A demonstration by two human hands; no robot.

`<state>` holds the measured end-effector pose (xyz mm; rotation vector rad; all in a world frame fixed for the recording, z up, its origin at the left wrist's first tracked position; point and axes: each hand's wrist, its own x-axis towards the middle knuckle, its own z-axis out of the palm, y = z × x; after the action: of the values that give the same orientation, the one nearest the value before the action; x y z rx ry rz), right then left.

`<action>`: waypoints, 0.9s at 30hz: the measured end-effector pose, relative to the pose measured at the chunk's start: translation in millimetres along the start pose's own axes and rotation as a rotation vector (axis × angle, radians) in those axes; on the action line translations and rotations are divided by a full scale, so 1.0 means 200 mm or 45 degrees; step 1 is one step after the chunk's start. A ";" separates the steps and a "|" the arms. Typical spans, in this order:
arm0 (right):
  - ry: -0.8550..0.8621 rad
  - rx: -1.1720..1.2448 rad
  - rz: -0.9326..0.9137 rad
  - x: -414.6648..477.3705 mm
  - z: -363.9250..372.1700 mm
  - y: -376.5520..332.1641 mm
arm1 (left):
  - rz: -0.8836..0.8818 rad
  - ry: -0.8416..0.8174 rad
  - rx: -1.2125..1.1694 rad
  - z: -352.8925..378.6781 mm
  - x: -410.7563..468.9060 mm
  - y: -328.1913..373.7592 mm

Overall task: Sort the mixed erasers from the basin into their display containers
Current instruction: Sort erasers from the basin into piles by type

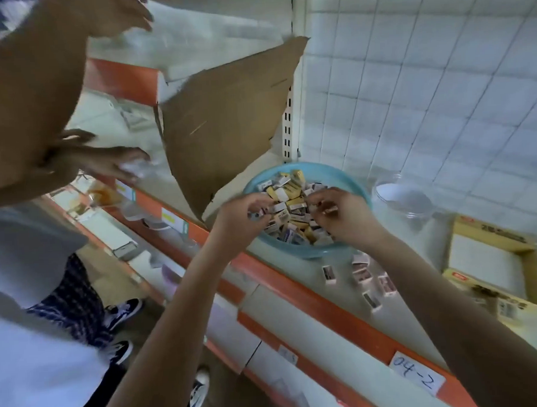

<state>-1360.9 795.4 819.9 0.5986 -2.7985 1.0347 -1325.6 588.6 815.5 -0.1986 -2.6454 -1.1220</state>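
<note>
A light blue basin (pixel 357 181) stands on the shelf, heaped with mixed erasers (pixel 288 196) in yellow, white and grey sleeves. My left hand (pixel 240 218) reaches into the basin's left side and its curled fingers hold a few erasers. At the basin's right side my right hand (pixel 338 214) pinches an eraser between thumb and fingers. Several dark-labelled erasers (pixel 361 271) lie loose on the shelf in front of the basin. A clear round jar (pixel 404 200) stands right of the basin. A yellow display box (pixel 491 255) sits at the far right.
A torn cardboard sheet (pixel 226 119) leans on the shelf left of the basin. Another person stands at the left, their hands (pixel 111 161) working at the shelves. The shelf has an orange front edge (pixel 295 291) with a tag reading 04-2 (pixel 416 373).
</note>
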 end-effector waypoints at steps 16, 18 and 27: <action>-0.018 -0.073 0.219 0.44 0.10 0.16 | -0.002 -0.179 0.359 0.15 0.54 -0.11; -0.037 -0.067 0.192 0.47 0.11 0.16 | 0.028 -0.202 0.382 0.17 0.57 -0.13; -0.152 -0.212 0.157 0.57 0.18 0.17 | -0.003 0.048 0.096 0.22 0.58 -0.21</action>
<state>-1477.1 758.7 798.3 0.4894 -3.0210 0.7979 -1454.4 594.0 789.6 -0.1581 -2.6493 -1.0149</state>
